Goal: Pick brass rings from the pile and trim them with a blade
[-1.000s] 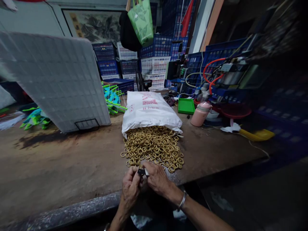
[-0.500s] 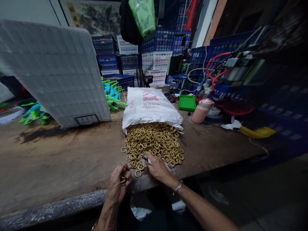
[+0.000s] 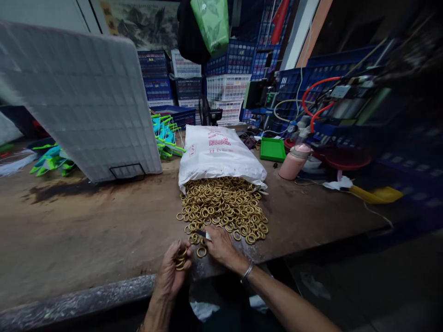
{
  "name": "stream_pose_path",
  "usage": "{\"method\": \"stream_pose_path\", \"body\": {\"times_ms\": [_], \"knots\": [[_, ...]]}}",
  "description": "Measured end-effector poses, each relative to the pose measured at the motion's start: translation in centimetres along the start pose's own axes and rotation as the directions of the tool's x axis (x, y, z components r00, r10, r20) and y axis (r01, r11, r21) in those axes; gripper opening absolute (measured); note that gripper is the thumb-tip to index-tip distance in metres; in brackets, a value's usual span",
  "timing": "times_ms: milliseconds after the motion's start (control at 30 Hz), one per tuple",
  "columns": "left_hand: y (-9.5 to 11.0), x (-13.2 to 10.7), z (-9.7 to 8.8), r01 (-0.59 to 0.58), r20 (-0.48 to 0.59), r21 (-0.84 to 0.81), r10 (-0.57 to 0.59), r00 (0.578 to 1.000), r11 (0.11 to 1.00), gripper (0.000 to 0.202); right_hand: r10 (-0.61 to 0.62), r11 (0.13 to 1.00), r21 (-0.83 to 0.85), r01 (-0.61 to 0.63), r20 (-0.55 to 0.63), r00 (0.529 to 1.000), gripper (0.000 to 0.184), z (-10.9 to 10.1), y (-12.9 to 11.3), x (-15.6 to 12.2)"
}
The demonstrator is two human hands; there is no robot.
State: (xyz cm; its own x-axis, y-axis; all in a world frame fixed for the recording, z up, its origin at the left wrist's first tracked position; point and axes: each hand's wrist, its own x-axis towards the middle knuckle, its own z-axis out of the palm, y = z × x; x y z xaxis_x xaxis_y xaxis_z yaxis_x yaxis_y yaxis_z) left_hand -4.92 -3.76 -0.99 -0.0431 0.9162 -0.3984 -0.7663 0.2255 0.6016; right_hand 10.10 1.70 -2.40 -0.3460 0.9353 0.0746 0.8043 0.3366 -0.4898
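My left hand point(image 3: 174, 267) is closed around several brass-coloured rings point(image 3: 180, 259) just above the table's front edge. To its right, my right hand point(image 3: 221, 244) grips a small tool with a dark, flat blade and a white handle point(image 3: 207, 235), perhaps a knife. The blade points left, over the near edge of a heap of rings point(image 3: 221, 203). A single loose ring point(image 3: 201, 251) lies on the table between the hands. The heap spills from the mouth of a white printed sack point(image 3: 218, 152) lying on its side.
A large pale ribbed panel point(image 3: 86, 101) stands at the left. Beyond the sack lie green and blue plastic pieces point(image 3: 166, 138). On the right are a green tray point(image 3: 272, 149), a pink bottle point(image 3: 294, 161) and a yellow scoop-like piece point(image 3: 377, 194). Stacked crates point(image 3: 228, 87) stand behind.
My right hand has moved left with the tool, bringing the blade closer to my left hand. The left hand still holds rings, which show more now. The view has shifted slightly.
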Motion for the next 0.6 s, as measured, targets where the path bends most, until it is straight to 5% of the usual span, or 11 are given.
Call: {"method": "stream_pose_path", "body": {"times_ms": [167,333,467,600], "knots": [[-1.1,0.2,0.7,-0.044,0.064,0.153,0.034,0.997,0.987,0.024,0.069,0.961,0.27,-0.055,-0.045,0.997,0.008,-0.4,0.3,0.6],[-2.2,1.0,2.2,-0.119,0.062,0.295,0.105,0.993,0.948,0.032,0.136,0.726,0.681,-0.094,-0.008,0.991,0.015,-0.8,0.3,1.1],[-2.8,1.7,2.9,-0.167,0.059,0.395,0.157,0.986,0.903,0.037,0.192,0.595,0.786,-0.17,0.066,0.979,0.014,-0.7,0.1,0.9],[-2.7,2.1,3.1,-0.181,0.052,0.5,0.179,0.983,0.847,0.032,0.168,0.551,0.811,-0.197,0.123,0.978,0.016,-1.0,-0.2,0.8]]}}
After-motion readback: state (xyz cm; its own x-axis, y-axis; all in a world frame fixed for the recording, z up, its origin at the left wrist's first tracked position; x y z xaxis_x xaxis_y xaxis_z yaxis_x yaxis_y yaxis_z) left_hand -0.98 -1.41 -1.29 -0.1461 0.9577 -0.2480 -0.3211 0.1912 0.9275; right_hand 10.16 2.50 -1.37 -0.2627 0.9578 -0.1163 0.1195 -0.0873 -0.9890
